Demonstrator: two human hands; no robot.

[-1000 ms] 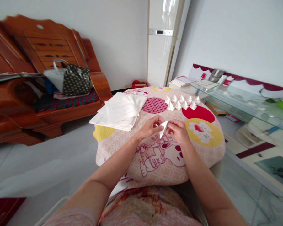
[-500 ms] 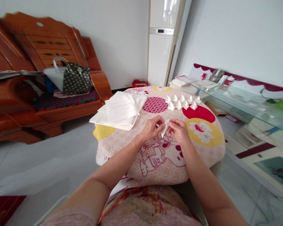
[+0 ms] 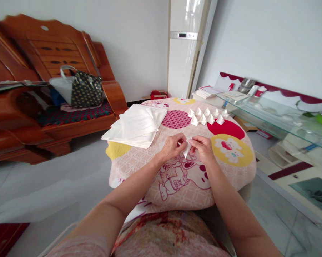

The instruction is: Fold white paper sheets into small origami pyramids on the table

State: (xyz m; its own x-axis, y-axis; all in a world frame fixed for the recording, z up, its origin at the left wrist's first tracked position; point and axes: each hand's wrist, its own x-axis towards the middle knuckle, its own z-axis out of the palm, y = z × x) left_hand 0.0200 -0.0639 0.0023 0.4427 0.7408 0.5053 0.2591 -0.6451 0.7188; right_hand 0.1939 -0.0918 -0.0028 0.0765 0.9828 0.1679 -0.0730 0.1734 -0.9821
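A small folded white paper (image 3: 186, 150) is pinched between my two hands, its pointed end facing down towards me. My left hand (image 3: 174, 145) grips its left side with thumb and fingertips. On its right side, my right hand (image 3: 202, 147) holds the paper the same way. Beyond my hands, several folded paper shapes (image 3: 202, 119) with peaked tops stand in rows on the patterned tablecloth (image 3: 147, 171). To the left lies a loose stack of white paper sheets (image 3: 138, 125), the top ones fanned out askew.
A glass-topped cabinet (image 3: 284, 117) with papers and cups stands close on the right. On the left is a wooden bench (image 3: 61, 46) with a dotted bag (image 3: 87, 89) on its seat. A tall white air conditioner (image 3: 182, 60) stands behind the table.
The folded paper has turned slightly between my fingers, showing a broader face now. My right fingers have shifted a little; both hands stay in nearly the same place.
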